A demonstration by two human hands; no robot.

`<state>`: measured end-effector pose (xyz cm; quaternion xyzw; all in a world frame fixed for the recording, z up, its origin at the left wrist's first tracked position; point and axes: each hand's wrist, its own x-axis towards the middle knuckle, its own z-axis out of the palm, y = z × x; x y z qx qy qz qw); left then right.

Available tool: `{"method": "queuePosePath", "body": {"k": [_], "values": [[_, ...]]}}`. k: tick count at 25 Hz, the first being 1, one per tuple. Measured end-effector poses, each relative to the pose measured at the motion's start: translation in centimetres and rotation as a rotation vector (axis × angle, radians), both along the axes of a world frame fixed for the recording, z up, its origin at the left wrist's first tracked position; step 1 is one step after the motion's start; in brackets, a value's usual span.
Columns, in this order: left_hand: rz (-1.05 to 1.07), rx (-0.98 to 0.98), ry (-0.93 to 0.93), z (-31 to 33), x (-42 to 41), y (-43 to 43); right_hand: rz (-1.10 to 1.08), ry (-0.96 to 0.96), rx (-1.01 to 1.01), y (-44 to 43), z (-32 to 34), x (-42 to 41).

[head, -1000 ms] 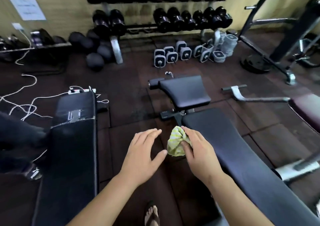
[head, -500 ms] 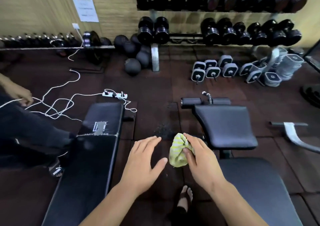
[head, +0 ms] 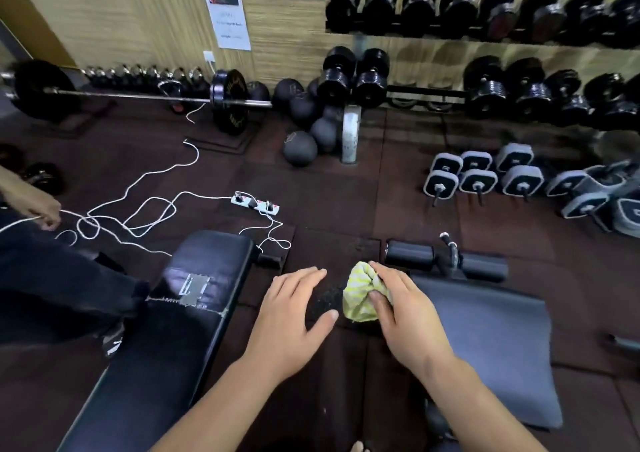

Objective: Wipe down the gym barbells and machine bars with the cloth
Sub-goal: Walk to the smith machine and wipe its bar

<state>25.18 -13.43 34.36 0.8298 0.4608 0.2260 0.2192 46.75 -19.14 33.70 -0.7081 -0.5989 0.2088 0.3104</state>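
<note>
A bunched yellow-green striped cloth (head: 358, 295) is pinched by my right hand (head: 407, 309), held in the air above the dark floor between two benches. My left hand (head: 292, 313) hovers just left of the cloth with fingers straight and spread, holding nothing. A loaded barbell (head: 138, 95) with black plates lies on the floor along the far left wall, well beyond my hands. Black dumbbells (head: 353, 77) sit on a two-tier rack at the back right.
A black flat bench (head: 194, 313) lies left of my hands, a grey padded bench (head: 485, 340) right. White cables and a power strip (head: 254, 204) trail across the floor. Another person's hand (head: 38, 209) and dark legs are at left. Medicine balls (head: 299, 146) and grey dumbbells (head: 478, 181) crowd the back.
My view has swung left and up, bringing the barbell and the left wall into sight. Both hands keep the same pose, the right one still pinching the cloth.
</note>
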Motion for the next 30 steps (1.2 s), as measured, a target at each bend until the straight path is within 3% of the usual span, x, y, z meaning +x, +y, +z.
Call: {"method": "queuePosePath", "body": {"k": [9,14,22,30], "values": [[-0.049,0.025,-0.028,-0.3,7.4,12.1,-0.081,0.040,-0.007,9.7,-0.2,7.2],[-0.125,0.010,-0.043,-1.9,11.0,24.1,-0.136,0.017,0.001,19.9,-1.0,10.0],[-0.253,0.033,-0.020,0.9,15.6,44.7,-0.281,0.003,0.018,37.7,0.9,12.9],[-0.346,0.051,-0.031,1.1,23.7,55.7,-0.413,0.005,0.027,46.6,0.7,19.7]]}}
